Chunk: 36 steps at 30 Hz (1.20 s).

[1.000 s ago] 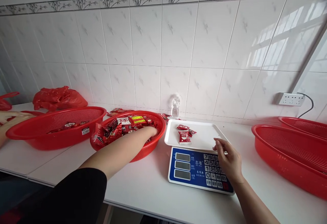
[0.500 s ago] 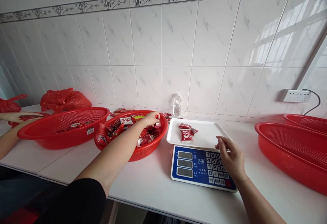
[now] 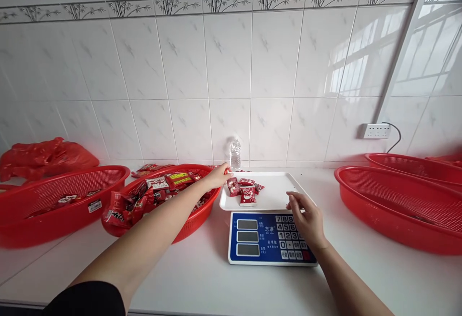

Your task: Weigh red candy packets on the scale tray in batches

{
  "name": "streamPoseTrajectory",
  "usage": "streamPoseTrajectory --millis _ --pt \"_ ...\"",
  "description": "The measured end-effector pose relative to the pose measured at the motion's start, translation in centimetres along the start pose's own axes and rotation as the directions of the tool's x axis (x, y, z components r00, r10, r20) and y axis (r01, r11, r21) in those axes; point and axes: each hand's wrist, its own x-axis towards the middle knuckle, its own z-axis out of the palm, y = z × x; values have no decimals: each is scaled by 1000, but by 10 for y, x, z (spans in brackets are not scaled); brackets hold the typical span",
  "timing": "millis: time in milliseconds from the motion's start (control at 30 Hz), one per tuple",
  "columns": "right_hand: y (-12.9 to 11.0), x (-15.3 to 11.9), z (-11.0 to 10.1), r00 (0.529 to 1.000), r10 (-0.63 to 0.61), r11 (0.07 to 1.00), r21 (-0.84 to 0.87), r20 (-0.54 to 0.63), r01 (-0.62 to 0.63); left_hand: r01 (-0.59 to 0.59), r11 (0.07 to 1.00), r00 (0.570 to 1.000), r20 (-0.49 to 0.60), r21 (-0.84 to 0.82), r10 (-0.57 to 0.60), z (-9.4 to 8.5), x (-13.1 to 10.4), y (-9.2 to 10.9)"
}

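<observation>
Four red baskets (image 3: 378,224), one scale (image 3: 267,239), one bottle (image 3: 235,154), one tray (image 3: 276,188) bearing perhaps four packets (image 3: 248,195).

clear btl (image 3: 235,154) upright nr tiled wall (image 3: 229,56); white socket (image 3: 376,131) w/ blk cable (image 3: 400,137), r. side; red bag (image 3: 54,158), far l.
</observation>
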Motion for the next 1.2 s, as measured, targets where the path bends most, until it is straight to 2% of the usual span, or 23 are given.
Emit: streamPoseTrajectory --millis 100,200,300,433,533,633,800,933,1067,1133,1200 --pt "0 0 0 1000 2 1000 7 4 -2 -11 1000 1000 -23 -18 10 3 1 -2" --pt "0 0 -1 1000 14 1000 15 4 -14 -18 998 999 -49 -61 15 -2 -2 -3" --pt "0 0 -1 1000 25 999 24 4 -25 -60 998 996 -70 3 60 -6 -8 -1" --pt "-2 -1 -2 1000 26 999 31 10 -26 -146 989 989 20 31 145 0 -14 5" --pt "-2 -1 -2 1000 22 999 29 12 -23 -137 990 984 111 -41 141 8 -14 3" --pt "-2 -2 -1 1000 24 999 27 13 -25 -161 986 975 148 -40 165 11 -12 -1" --pt "0 -2 1 999 31 999 31 17 -32 -210 972 977 57 108 205 8 -13 -3" --pt "2 -2 2 999 30 999 43 19 -31 -131 961 986 -69 243 152 -1 -12 -3" --pt "1 -2 3 1000 26 998 57 15 -26 54 925 986 -167 376 10 -15 -12 -9" --pt "1 -1 3 1000 25 998 65 11 -26 155 888 980 -179 432 -84 -22 -14 -15" --pt "1 -1 3 1000 24 997 71 9 -24 215 855 976 -131 472 -173 -26 -16 -23"
